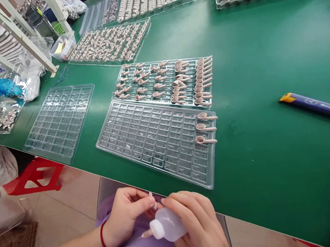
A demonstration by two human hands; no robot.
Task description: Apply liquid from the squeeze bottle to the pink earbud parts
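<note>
Below the table edge, over my lap, my right hand grips a small translucent squeeze bottle with a white nozzle pointing left. My left hand pinches a small pale part right by the nozzle. On the green table in front lies a clear plastic tray with three pink earbud-shaped parts in its right column. Behind it a second tray holds several more of these pink parts.
An empty clear tray lies at the left. Further trays of parts stand at the back. A blue and yellow utility knife lies at the right. Bags of small metal parts and a white rack sit at the left; a red stool stands below.
</note>
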